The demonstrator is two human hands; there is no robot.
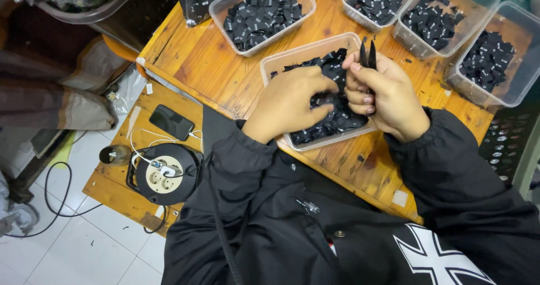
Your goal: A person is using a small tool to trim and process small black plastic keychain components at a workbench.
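Both hands worked over the near tray [275,66] on the desk [214,66]. The left hand [289,102] was closed on black labels [332,119] in that tray; the right hand [385,96] gripped black snips [367,55], blades up. Four trays beyond it held sorted-looking labels, apparently done; the near tray's pile seemed unfinished. Left of the tray, a phone [171,122] and cable reel [163,175] lay lower.

small black snips [368,55] upright, black labels [337,119] heaped
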